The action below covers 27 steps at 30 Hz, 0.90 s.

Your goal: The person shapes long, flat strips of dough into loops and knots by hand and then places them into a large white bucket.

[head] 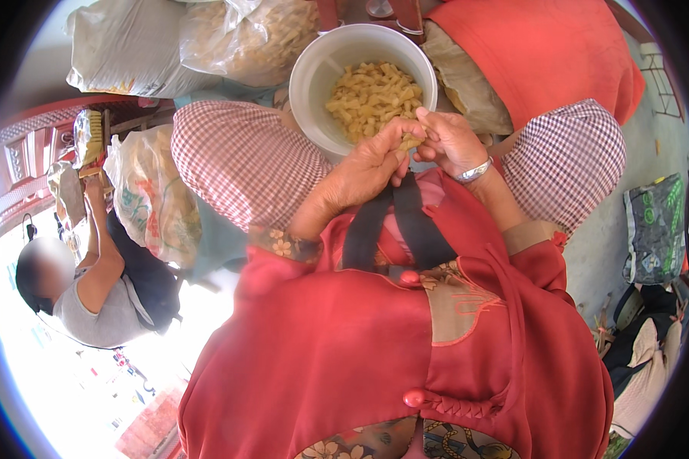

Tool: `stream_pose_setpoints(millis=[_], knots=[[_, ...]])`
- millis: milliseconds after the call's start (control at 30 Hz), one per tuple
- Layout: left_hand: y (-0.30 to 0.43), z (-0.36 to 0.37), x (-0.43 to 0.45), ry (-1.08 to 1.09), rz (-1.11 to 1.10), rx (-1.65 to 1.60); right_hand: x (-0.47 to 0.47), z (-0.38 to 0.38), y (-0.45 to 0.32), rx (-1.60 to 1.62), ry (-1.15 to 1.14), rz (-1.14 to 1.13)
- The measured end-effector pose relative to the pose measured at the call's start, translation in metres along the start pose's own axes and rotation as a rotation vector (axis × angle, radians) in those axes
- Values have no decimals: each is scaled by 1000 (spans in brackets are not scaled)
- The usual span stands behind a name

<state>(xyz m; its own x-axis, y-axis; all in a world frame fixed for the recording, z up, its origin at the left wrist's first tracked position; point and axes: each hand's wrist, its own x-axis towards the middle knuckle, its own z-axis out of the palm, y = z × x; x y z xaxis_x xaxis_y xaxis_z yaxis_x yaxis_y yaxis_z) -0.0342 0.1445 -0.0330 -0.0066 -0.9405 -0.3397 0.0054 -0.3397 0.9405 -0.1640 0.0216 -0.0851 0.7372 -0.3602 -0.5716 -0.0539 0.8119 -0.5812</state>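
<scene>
Over the near rim of a white plastic bucket (pixel 301 69), both hands meet at a small yellowish piece (pixel 411 142). My left hand (pixel 373 152) pinches that piece between thumb and fingers. The fingertips of my right hand (pixel 451 135), which has a silver bracelet (pixel 474 170) at its wrist, are on the piece's upper end. Many similar yellowish strips (pixel 376 94) lie in the bucket. What they are made of cannot be told. The bucket stands between my knees, and the fingers partly hide its near right rim.
Plastic sacks (pixel 252 43) (pixel 155 195) stand ahead and at left, the front one full of similar pieces. A red cloth (pixel 545 51) covers a sack ahead right. A dark printed bag (pixel 654 229) lies at right. Another person (pixel 103 287) sits at far left.
</scene>
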Motion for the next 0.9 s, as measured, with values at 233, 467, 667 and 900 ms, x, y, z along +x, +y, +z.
stream_pose_setpoints(millis=[233,467,667,900], knots=[[0,5,-4,30,-12,86,-2,2,-2,-51,42,-50],[-3,7,-1,100,27,-24,4,-2,-7,-161,-73,16],[-4,6,-2,97,10,-47,-3,3,-9,-195,-103,-67],[1,4,-3,102,13,1,2,-5,-7,-303,-239,2]])
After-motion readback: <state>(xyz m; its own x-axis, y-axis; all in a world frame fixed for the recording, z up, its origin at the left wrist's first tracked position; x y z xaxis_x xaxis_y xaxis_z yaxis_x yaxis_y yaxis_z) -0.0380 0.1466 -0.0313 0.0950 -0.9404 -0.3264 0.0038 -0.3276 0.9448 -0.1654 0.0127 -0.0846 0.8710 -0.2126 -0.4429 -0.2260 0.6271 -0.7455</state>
